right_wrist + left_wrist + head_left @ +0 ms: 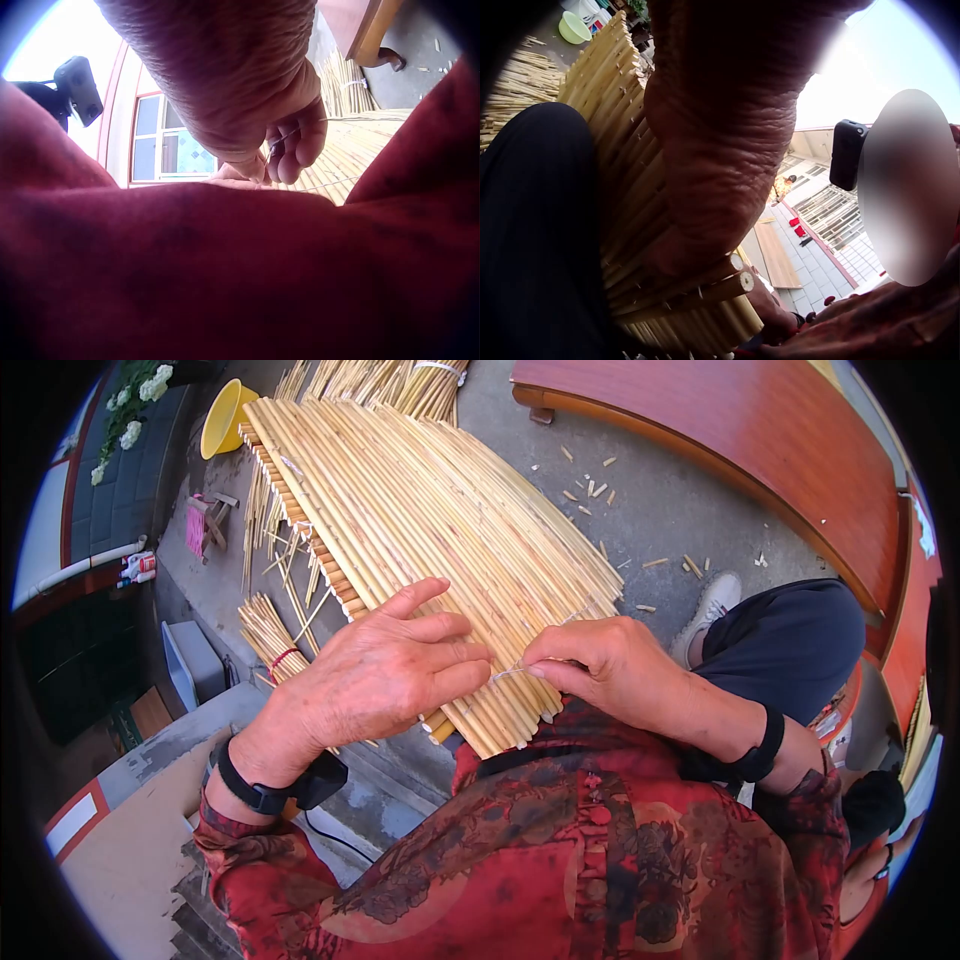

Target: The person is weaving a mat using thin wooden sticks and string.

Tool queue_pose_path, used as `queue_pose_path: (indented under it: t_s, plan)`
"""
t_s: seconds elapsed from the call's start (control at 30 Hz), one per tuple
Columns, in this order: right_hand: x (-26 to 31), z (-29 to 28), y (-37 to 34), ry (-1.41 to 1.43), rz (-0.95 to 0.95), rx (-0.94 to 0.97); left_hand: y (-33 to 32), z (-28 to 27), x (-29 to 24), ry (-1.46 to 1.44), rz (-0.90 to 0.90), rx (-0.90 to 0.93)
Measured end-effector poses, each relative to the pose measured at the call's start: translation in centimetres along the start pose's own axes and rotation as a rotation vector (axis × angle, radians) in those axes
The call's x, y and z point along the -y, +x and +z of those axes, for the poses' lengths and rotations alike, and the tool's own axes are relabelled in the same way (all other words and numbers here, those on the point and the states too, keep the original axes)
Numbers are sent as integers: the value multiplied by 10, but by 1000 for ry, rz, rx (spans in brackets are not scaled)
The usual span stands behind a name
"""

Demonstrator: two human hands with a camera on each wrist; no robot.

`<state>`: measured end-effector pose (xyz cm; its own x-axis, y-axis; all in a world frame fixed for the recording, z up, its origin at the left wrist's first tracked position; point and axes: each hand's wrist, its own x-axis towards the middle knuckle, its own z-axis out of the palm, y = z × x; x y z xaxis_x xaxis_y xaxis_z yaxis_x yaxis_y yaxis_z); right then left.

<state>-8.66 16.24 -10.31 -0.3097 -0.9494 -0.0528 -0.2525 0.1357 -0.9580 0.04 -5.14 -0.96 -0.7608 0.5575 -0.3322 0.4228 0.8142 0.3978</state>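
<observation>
Head view. Item: stalk mat, pale, laid before the person; bulk towards 11 to 12 o'clock from the hands, stalks running from 11 to 5 o'clock, near ends at the lap. Item: cord, thin, crossing the stalks between the hands, at roughly 3 o'clock from the left fingertips. Left hand: lies on the mat, fingers loosely extended over the stalks; thumb hidden. Right hand: at the mat's 4 o'clock side, thumb and forefinger pinching the cord; the nearer of the two to it.

Left wrist view. Left hand in shadow, reaching from 12 o'clock down onto the stalks; fingertips not distinguishable. Cut stalk ends at 6 o'clock; dark trouser leg at 8 o'clock.

Right wrist view. Right hand at 1 o'clock, fingers curled, cord running across them; mat beyond, at 3 o'clock. Red cloth fills 6 o'clock.
</observation>
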Motion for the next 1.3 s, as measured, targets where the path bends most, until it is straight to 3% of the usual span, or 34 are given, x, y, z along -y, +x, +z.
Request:
queue_pose_path:
  t_s: [0.23,0.33,0.4,0.43,0.5,0.53,0.6,0.7,1.03,1.17,1.3]
  plan:
    - [-3,-1,-3,-159,-64,130,-3,3,3,-24,-36,-32]
    - [-5,-4,-4,-191,-26,68,-2,3,3,-19,-32,-41]
    - [-12,-6,2,-162,-191,-246,-1,2,3,-14,-31,-46]
    - [-12,-7,1,-161,-189,-246,0,2,3,-9,-10,-45]
    - [-13,-10,-1,25,51,-263,1,1,4,-1,12,-42]
    - [-13,-10,-1,26,52,-263,1,2,4,-4,11,-51]
    - [-12,-8,0,37,-53,-136,3,3,5,-4,18,-60]
    - [-4,-3,1,40,-54,31,2,4,3,23,28,-69]
    - [-12,-1,4,-6,-12,129,-2,7,4,18,28,-118]
    - [-12,0,3,73,-50,84,-2,7,4,-12,12,-127]
    - [-9,-9,3,-53,-79,140,-1,6,5,-14,17,-141]
